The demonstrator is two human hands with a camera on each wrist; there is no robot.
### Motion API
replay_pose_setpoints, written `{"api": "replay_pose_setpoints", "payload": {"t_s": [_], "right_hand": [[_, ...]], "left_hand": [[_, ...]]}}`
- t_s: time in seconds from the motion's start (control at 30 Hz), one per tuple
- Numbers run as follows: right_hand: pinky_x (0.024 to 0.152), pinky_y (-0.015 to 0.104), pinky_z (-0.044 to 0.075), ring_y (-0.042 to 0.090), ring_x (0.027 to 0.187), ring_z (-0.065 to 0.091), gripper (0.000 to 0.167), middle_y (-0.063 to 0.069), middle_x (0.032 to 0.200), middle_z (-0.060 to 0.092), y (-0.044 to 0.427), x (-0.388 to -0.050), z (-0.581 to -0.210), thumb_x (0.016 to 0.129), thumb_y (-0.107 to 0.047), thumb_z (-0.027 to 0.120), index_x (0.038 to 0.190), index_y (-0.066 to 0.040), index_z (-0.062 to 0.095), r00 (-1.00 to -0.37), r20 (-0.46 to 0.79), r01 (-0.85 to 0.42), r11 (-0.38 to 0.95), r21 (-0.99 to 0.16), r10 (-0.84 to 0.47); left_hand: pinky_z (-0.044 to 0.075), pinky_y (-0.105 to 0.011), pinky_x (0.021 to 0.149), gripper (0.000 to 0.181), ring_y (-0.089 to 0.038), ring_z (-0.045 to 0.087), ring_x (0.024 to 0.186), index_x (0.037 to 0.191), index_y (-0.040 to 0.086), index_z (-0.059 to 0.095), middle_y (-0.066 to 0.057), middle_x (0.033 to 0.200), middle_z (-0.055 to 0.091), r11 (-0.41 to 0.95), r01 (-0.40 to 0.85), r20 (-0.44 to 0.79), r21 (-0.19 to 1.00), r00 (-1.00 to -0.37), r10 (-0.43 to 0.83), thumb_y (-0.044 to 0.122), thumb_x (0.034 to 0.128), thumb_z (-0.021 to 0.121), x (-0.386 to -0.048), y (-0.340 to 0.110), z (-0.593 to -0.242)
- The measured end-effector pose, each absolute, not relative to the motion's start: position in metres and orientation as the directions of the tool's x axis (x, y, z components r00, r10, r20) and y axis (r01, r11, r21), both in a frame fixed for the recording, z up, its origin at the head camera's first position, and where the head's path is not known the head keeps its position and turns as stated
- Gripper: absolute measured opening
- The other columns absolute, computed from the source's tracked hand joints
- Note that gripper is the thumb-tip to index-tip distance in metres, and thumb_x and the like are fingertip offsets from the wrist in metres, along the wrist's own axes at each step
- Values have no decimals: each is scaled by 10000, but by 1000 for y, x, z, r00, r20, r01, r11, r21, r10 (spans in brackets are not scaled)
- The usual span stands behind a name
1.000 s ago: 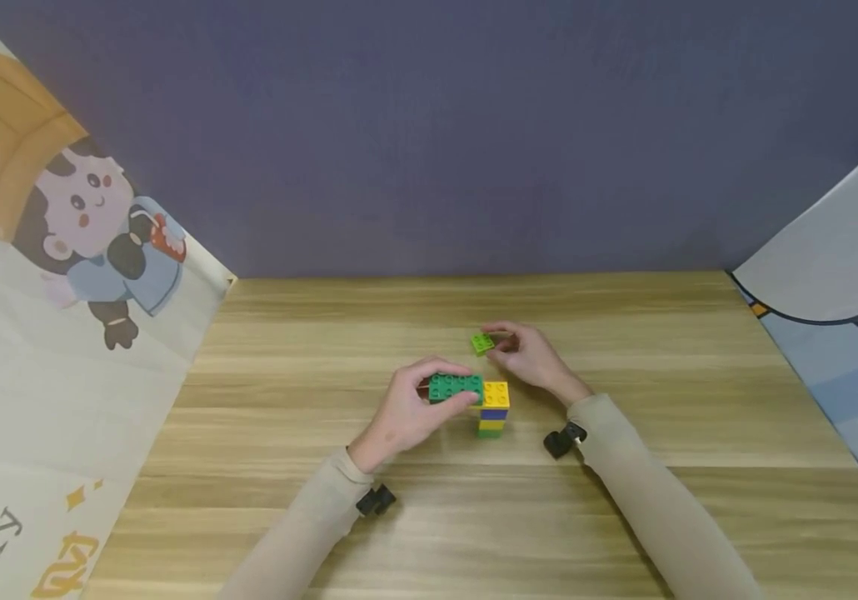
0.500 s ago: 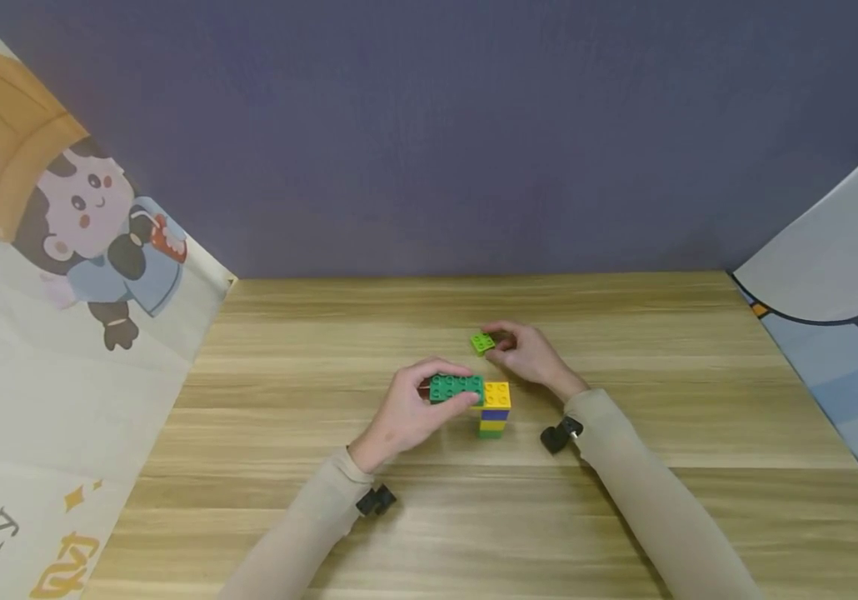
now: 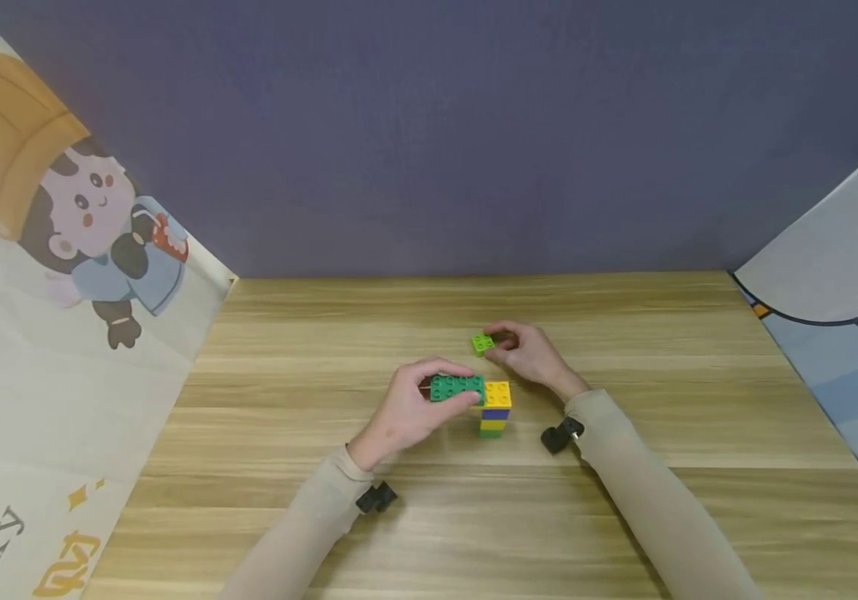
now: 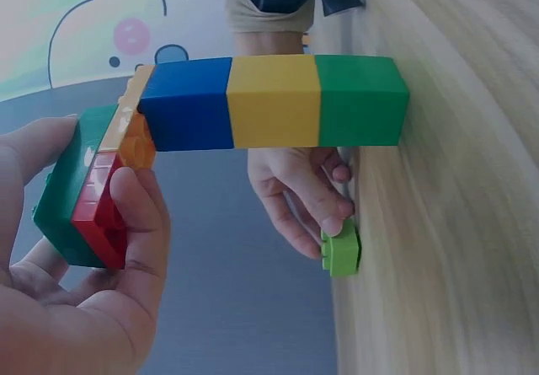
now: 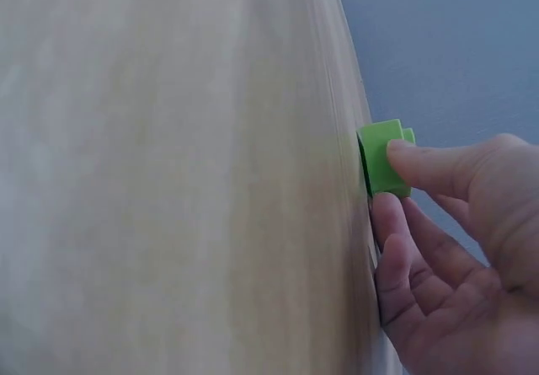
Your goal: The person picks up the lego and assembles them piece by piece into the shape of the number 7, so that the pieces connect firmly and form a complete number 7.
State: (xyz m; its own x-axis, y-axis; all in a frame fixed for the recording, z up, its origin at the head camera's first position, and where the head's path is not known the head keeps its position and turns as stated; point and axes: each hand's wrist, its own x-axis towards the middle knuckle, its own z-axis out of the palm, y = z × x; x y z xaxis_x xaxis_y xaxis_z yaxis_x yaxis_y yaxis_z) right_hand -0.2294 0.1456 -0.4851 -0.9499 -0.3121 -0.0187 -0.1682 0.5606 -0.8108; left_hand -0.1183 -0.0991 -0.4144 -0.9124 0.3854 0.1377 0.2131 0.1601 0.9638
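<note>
My left hand [image 3: 406,408] grips a dark green brick [image 3: 455,388] between thumb and fingers. In the left wrist view a red brick [image 4: 99,202] sits against its underside, with a fingertip touching it. Both adjoin a yellow brick [image 3: 499,394] that tops a stack. Below that come a blue brick [image 4: 187,104], a second yellow brick [image 4: 274,101] and a green brick [image 4: 364,101] at the table. Farther back, my right hand [image 3: 532,357] pinches a small lime green brick [image 5: 383,158], studs up, at the tabletop; whether it touches the wood is hard to tell.
The stack stands on a wood-grain table [image 3: 309,358]. A dark blue-grey wall [image 3: 429,150] rises at the table's back edge. Printed cloth panels with cartoon figures flank it on the left [image 3: 62,367] and right [image 3: 811,258].
My right wrist has shifted very slightly left, and the lime green brick has turned a little in the fingers. The left hand and the stack stay practically where they were.
</note>
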Motion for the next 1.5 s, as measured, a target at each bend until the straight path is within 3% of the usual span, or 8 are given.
{"api": "replay_pose_setpoints", "payload": {"t_s": [0.47,0.87,1.5], "right_hand": [[920,463,616,312,1059,745,391,159,1347,733,147,-223,-479,970,-172,797,1343,-85,715,-954,35,-196,528,-826,-299],[862,426,617,271,1048,727,388,84,1354,731,153,-205,-461,983,-306,787,1343,-176,725,-957,49,-196,519,-832,-285],[838,358,630,187,981,728,341,32,1251,767,158,-184,-440,973,-251,803,1301,-177,746,-944,153,-286,496,-820,-292]], "left_hand": [[620,-259,715,303,-128,707,880,1219,95,803,-109,1212,757,218,183,78,959,-906,417,181,930,840,-121,-103,-404],[603,-249,695,307,-123,696,849,1224,94,801,-114,1212,753,224,164,53,961,-901,431,191,934,834,-123,-103,-403],[592,-249,666,310,-139,681,814,1221,97,802,-122,1213,757,240,160,43,957,-901,432,209,934,833,-124,-104,-402]]}}
